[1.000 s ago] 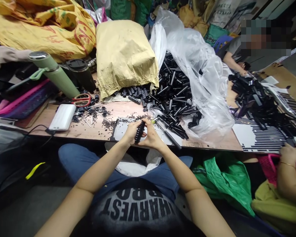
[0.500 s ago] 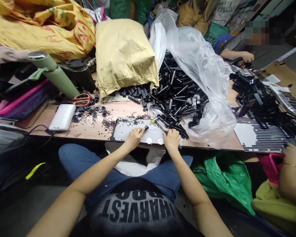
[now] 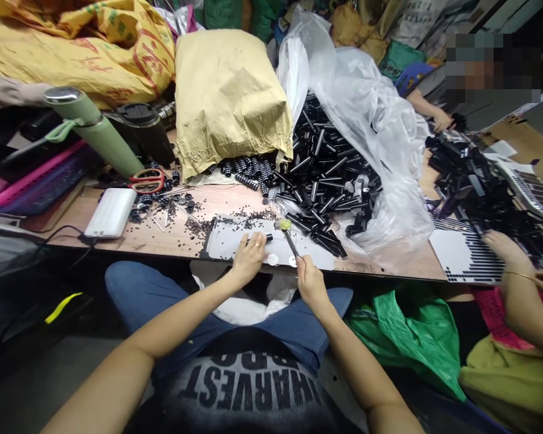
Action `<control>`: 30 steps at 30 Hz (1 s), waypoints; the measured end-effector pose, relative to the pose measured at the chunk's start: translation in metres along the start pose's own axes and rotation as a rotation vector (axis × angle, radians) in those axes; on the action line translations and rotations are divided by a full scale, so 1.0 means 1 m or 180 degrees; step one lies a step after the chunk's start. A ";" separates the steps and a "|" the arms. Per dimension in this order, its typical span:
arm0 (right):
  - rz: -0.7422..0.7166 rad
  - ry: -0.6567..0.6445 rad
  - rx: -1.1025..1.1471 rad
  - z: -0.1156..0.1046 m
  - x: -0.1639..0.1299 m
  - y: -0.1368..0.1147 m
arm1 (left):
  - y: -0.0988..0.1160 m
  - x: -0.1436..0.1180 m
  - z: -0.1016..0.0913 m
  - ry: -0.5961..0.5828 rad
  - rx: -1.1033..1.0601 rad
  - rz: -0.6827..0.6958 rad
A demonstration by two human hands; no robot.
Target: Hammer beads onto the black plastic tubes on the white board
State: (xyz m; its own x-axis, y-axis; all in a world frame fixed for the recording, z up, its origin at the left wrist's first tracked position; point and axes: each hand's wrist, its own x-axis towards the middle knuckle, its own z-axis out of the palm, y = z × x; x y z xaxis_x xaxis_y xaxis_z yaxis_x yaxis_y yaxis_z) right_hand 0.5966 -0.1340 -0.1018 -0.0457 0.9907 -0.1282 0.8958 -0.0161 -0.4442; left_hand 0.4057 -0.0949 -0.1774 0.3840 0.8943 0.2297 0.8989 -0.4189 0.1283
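Note:
My left hand [image 3: 248, 260] is closed round a short black tube [image 3: 268, 237], held low over a pale work mat [image 3: 218, 243]; one end pokes out toward the right. My right hand [image 3: 312, 282] grips the dark handle of a small hammer [image 3: 291, 242]. Its yellow-green head points away from me, above the mat's far edge and to the right of the tube. Two white discs [image 3: 273, 259] lie at the mat's near edge, between my hands. Tiny black pieces [image 3: 244, 222] are strewn over the mat's back edge and the tabletop.
Beyond the mat, black tubes [image 3: 319, 181] spill from a clear plastic bag [image 3: 389, 150]. A yellow paper sack [image 3: 233, 96] holds ribbed black parts. Scissors [image 3: 147, 181], a white power bank [image 3: 111, 213] and a green flask [image 3: 104, 141] stand left. Co-workers' hands [image 3: 509, 250] work at the right.
My right hand has drawn back slightly and the hammer now stands more upright in view, its head further from the tube pile. My left hand has turned a little with the tube.

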 end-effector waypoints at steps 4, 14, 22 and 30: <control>-0.0532 -0.0233 -0.0025 0.003 -0.004 -0.030 | 0.016 0.001 0.008 -0.0161 0.0032 0.0025; -0.0201 -0.0239 -0.0466 0.007 0.021 -0.024 | -0.014 0.024 -0.031 -0.0807 -0.0891 0.0005; -0.0196 0.0452 -0.0756 0.017 0.054 0.034 | -0.108 0.153 -0.041 -0.0090 -0.0069 -0.0538; -0.0845 0.0906 -0.0870 -0.015 0.189 -0.003 | -0.129 0.171 -0.003 0.0035 -0.0266 -0.0139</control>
State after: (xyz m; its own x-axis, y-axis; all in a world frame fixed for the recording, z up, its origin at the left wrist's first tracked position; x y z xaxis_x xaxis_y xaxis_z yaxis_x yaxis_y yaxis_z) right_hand 0.5925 0.0553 -0.1112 -0.2001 0.9540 0.2234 0.9548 0.2410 -0.1742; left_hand 0.3548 0.1120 -0.1514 0.3421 0.9104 0.2328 0.8938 -0.3917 0.2185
